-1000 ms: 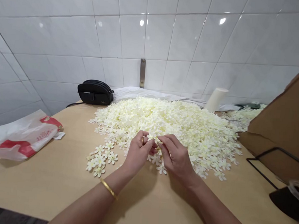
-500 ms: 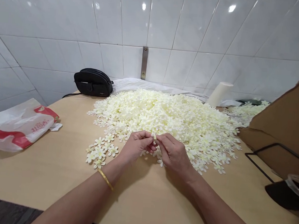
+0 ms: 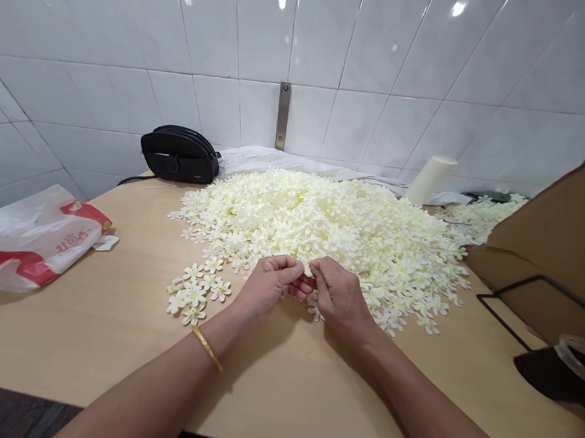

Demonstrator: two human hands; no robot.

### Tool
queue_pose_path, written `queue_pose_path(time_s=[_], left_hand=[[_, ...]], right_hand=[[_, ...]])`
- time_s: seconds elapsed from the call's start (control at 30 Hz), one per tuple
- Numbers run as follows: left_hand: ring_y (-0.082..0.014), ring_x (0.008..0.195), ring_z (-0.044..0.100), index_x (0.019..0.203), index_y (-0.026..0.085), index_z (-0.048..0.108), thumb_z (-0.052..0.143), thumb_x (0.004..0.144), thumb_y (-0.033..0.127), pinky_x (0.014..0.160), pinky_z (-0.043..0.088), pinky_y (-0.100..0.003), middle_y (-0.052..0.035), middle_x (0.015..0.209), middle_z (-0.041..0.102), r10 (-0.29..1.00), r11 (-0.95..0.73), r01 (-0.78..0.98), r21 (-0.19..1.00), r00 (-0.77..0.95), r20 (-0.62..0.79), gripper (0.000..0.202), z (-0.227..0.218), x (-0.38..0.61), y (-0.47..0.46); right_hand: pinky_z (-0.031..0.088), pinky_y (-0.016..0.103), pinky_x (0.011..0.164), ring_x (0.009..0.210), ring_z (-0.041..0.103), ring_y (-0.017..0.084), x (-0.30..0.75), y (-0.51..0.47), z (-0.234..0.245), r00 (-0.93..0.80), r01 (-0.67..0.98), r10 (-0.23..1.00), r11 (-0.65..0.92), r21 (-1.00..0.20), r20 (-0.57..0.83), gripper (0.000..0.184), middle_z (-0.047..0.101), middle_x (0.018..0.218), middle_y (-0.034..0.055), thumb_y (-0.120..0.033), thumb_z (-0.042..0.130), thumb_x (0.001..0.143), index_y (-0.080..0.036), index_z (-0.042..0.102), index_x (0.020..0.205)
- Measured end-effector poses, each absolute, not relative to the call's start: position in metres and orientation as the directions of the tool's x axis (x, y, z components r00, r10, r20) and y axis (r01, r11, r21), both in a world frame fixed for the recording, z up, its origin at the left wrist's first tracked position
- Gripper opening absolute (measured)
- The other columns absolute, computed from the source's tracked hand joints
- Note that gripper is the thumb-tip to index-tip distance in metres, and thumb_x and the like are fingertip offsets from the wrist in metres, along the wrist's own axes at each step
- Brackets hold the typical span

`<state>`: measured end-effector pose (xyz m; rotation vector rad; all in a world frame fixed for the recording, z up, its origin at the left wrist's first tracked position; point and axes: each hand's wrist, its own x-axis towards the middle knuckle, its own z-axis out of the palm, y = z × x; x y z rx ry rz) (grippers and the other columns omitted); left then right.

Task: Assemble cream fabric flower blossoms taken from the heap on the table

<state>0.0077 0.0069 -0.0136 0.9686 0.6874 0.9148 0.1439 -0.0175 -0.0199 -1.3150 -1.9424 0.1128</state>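
My left hand (image 3: 274, 281) and my right hand (image 3: 337, 292) meet at the near edge of a big pile of cream artificial flowers (image 3: 313, 214). Between the fingertips of both hands is a small pale flower (image 3: 308, 269), pinched from either side and mostly covered by the fingers. The left thumb lies on top with the other fingers curled below it. To the left of my left hand, a small group of loose flowers (image 3: 194, 294) lies on the wooden table (image 3: 128, 341). A gold bangle (image 3: 207, 348) circles my left wrist.
A black pouch (image 3: 179, 156) stands at the back left, with a red and white plastic bag (image 3: 40, 241) nearer the left edge. Behind the pile leans a white cone (image 3: 430, 180). Cardboard (image 3: 556, 244), a black wire frame (image 3: 511, 314) and a dark cup (image 3: 557, 371) occupy the right.
My fingertips have shifted slightly on the flower, so a bit more of it shows between them. The camera view has tilted a little; the pile and other objects look unchanged.
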Motion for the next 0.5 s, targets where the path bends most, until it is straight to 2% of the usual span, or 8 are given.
queue_pose_path(time_s=[0.2, 0.37, 0.5], left_hand=[[-0.0098, 0.050, 0.056, 0.064, 0.010, 0.056, 0.062, 0.066, 0.026, 0.051, 0.044, -0.021, -0.0056, 0.060, 0.062, 0.883, 0.270, -0.328, 0.905, 0.460, -0.096, 0.018, -0.0117, 0.0080, 0.0066], [-0.0104, 0.050, 0.056, 0.065, 0.011, 0.055, 0.062, 0.065, 0.030, 0.052, 0.043, -0.022, -0.0042, 0.058, 0.061, 0.898, 0.248, -0.294, 0.923, 0.428, -0.105, 0.020, -0.0083, 0.0089, 0.0044], [-0.0110, 0.050, 0.057, 0.064, 0.012, 0.052, 0.065, 0.062, 0.025, 0.050, 0.042, -0.021, -0.0023, 0.055, 0.060, 0.901, 0.242, -0.272, 0.931, 0.418, -0.112, 0.018, -0.0082, 0.0096, 0.0041]], right_hand=[[0.032, 0.020, 0.050, 0.051, 0.042, 0.009, 0.1435, -0.0184, -0.0176, -0.087, 0.651, 0.885, 0.397, -0.646, 0.457, 0.020, 0.047, 0.056, -0.0022, -0.019, 0.036, 0.082, -0.017, 0.048, 0.066], [0.033, 0.021, 0.050, 0.051, 0.043, 0.009, 0.1432, -0.0186, -0.0164, -0.066, 0.611, 0.880, 0.408, -0.678, 0.470, 0.020, 0.048, 0.056, -0.0019, -0.020, 0.038, 0.081, -0.016, 0.050, 0.066], [0.036, 0.021, 0.050, 0.051, 0.045, 0.010, 0.1440, -0.0188, -0.0157, -0.050, 0.561, 0.903, 0.378, -0.736, 0.426, 0.021, 0.049, 0.054, -0.0019, -0.023, 0.039, 0.081, -0.017, 0.050, 0.065]])
